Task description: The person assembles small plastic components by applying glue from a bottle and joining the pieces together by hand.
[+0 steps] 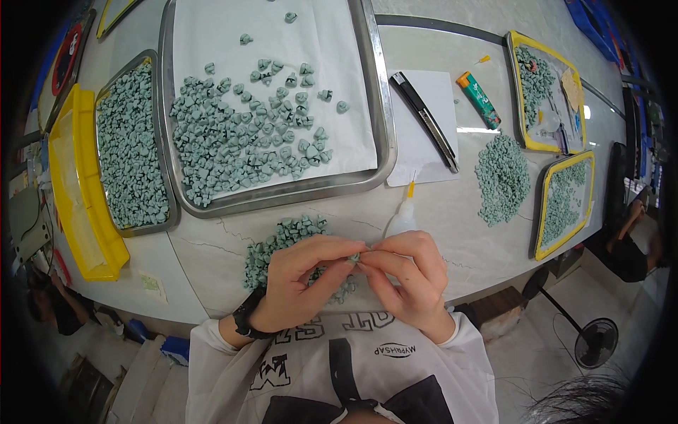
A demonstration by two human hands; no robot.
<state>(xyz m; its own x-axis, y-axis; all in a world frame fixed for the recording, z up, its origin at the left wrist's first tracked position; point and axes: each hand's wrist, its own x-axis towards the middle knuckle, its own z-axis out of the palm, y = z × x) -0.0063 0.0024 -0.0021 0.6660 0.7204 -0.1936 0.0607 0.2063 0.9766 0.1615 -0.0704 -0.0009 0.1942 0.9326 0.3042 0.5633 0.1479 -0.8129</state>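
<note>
My left hand (305, 277) and my right hand (409, 274) meet fingertip to fingertip near the table's front edge. Both are closed in a pinch on a small grey-green piece (354, 258), mostly covered by the fingers. Under and beside my left hand lies a pile of similar grey-green pieces (286, 237). Just beyond my right hand is a white squeeze bottle (402, 219) with a yellow needle tip pointing away from me.
A large metal tray (385, 141) holds grey-green pieces on white paper. Left stand a filled tray (133, 145) and a yellow bin (85, 184). Right are a black utility knife (426, 121) on paper, a green lighter (479, 100), a loose pile (503, 180) and two yellow-rimmed trays (518, 85).
</note>
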